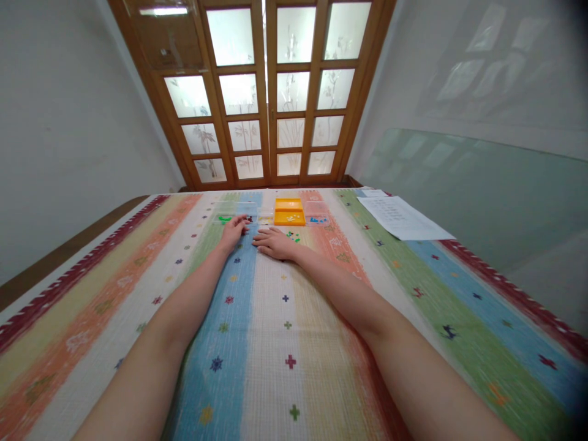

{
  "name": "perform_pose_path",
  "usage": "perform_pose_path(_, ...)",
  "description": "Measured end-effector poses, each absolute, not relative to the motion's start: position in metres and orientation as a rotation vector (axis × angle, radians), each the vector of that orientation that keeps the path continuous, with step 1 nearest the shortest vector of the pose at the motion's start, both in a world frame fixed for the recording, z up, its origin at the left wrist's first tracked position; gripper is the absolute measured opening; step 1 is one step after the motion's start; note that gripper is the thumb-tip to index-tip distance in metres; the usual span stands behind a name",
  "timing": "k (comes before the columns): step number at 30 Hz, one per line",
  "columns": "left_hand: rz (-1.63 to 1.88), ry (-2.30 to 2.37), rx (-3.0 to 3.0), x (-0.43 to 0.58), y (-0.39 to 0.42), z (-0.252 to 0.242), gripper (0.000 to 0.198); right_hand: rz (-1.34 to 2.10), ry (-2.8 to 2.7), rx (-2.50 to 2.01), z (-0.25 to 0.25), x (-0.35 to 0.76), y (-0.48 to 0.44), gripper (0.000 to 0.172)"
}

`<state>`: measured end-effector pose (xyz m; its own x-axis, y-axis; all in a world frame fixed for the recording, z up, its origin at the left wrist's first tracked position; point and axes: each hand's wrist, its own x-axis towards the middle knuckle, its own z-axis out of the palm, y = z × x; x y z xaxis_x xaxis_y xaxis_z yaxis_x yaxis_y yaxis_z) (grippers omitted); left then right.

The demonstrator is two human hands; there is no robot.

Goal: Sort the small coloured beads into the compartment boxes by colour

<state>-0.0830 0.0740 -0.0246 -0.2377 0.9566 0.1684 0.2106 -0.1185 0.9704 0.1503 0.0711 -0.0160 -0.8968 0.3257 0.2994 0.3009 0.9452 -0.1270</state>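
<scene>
My left hand (234, 232) is at the near edge of a clear plastic tray (234, 204), its fingers apart and reaching toward small dark pieces (249, 218) in it. Small green pieces (225, 218) lie in the same tray, left of the fingertips. My right hand (274, 244) rests palm down on the striped cloth, fingers stretched out to the left; nothing shows in it. Just beyond its wrist is a loose scatter of small green and dark pieces (294, 236). An orange open case (289, 203) holds small white pieces (293, 218).
Small blue pieces (318, 220) sit in a clear tray on the right of the orange case. Small yellow pieces (265, 218) lie left of it. Printed paper sheets (404, 218) lie at the right side of the cloth-covered table (271, 343). Wood-and-glass doors (271, 92) stand behind.
</scene>
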Motion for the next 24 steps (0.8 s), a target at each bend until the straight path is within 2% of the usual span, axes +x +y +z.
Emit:
perform_pose_path(7, 1.32, 1.554, 1.596, -0.08, 0.071, -0.026, 0.032, 0.044, -2.702, -0.517, -0.018, 0.148, 0.075, 0.036)
perform_pose_path(13, 1.073, 1.664, 2.104, -0.075, 0.062, -0.025, 0.034, 0.06, -2.418, -0.786, -0.013, 0.168, 0.089, 0.04)
perform_pose_path(17, 0.967, 1.646, 2.272, -0.071, 0.06, -0.024, 0.033, 0.115, -2.249, -0.958, -0.013, 0.181, 0.101, 0.037)
perform_pose_path(24, 0.878, 1.689, 2.355, -0.07, 0.059, -0.021, 0.031, 0.146, -2.377, -0.918, -0.019, 0.181, 0.105, 0.033)
